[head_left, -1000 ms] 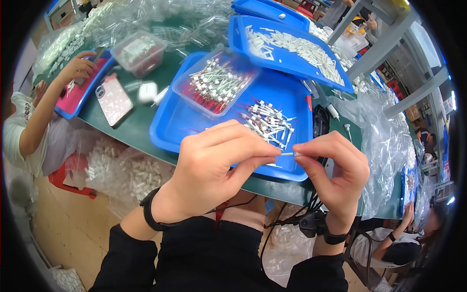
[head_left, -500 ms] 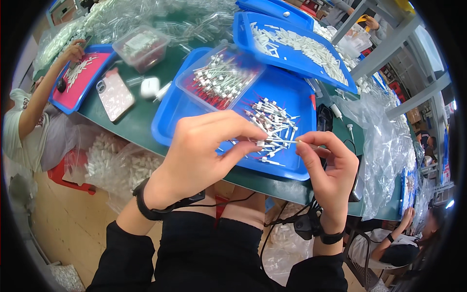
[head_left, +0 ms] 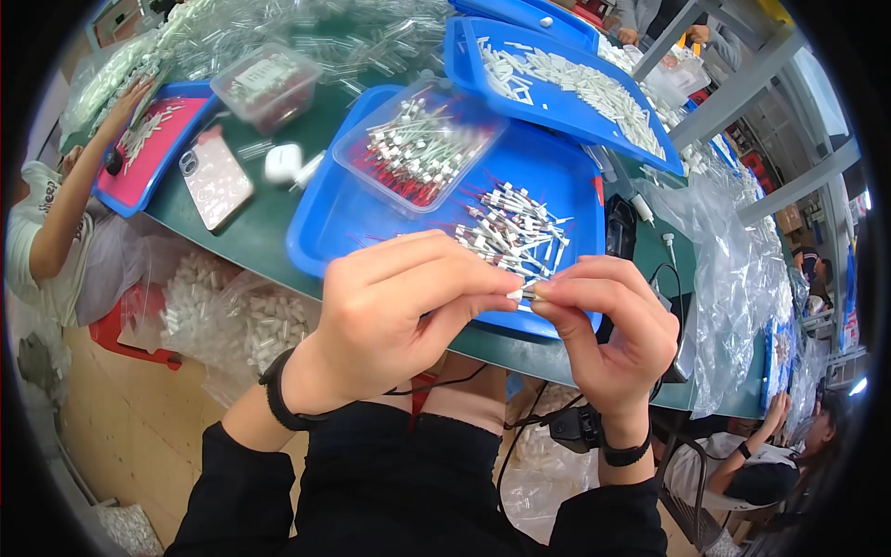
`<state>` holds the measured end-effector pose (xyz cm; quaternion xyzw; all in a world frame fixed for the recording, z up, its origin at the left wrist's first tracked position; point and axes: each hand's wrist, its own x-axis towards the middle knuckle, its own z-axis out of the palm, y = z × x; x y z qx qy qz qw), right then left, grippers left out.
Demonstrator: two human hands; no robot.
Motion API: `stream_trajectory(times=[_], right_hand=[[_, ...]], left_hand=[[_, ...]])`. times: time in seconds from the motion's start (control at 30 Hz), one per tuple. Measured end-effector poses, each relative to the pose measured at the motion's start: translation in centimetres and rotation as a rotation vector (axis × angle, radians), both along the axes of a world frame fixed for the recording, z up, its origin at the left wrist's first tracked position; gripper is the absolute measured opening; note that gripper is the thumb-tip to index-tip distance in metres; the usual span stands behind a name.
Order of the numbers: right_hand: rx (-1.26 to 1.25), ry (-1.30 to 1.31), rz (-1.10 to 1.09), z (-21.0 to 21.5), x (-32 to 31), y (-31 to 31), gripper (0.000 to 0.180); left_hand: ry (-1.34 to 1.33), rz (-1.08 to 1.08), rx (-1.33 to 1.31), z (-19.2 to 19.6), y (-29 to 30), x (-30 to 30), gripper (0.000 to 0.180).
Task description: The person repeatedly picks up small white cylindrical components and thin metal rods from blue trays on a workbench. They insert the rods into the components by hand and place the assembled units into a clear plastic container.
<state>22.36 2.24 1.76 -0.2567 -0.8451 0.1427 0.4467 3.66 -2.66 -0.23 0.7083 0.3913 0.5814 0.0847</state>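
In the head view I see the left hand [head_left: 394,288] and right hand [head_left: 608,320], each closely pinching one white stick [head_left: 516,295] over the blue tray [head_left: 557,172]; I'd judge it unfinished, the loose pile [head_left: 510,227] left, the plastic tub [head_left: 469,111] holding done ones

Blue tray [head_left: 548,172]; white pieces [head_left: 510,225] with red wires [head_left: 420,194]; green tabletop [head_left: 255,249]; pale pink phone case [head_left: 219,182], white-patterned.

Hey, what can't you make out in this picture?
Head view:
Small white piece: largely covered by the left hand and right hand.
Lower blue tray: far side partly hidden by the upper blue tray.
Rearmost blue tray: cut off by the top edge.
White sticks: too small and overlapping to count.
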Motion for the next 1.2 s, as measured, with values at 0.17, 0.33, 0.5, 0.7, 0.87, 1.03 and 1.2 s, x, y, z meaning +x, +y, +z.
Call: stream_trajectory(times=[0.17, 0.33, 0.5, 0.7, 0.87, 1.03, 1.2], right_hand=[[-0.069, -0.002, 0.044, -0.3, -0.3, 0.4, 0.017], [-0.032, -0.011, 0.064, 0.0, -0.4, 0.5, 0.017], [0.003, -0.07, 0.131, -0.3, -0.9, 1.0, 0.021], [-0.003, -0.32, 0.075, -0.8, -1.3, 2.4, 0.023], [-0.045, -0.591, 0.002, -0.5, -0.6, 6.3, 0.036], [-0.043, -0.349, -0.229, 2.1, -4.5, 15.3, 0.03], [-0.227, -0.459, -0.292, -1.2, -6.9, 23.1, 0.047]], left_hand=[[0.005, -0.003, -0.011, -0.5, 0.1, -0.5, 0.018], [-0.004, -0.016, -0.003, -0.3, 0.3, -0.6, 0.018], [0.025, -0.014, -0.005, -1.0, 0.4, -0.8, 0.017], [0.08, -0.055, -0.145, -2.2, 2.3, -2.0, 0.017], [0.349, 0.082, -0.327, 0.4, 6.7, -6.1, 0.023], [0.652, 0.196, -0.658, 0.5, 11.1, -8.2, 0.016], [0.679, 0.281, -0.638, -1.1, 12.9, -7.7, 0.011]])
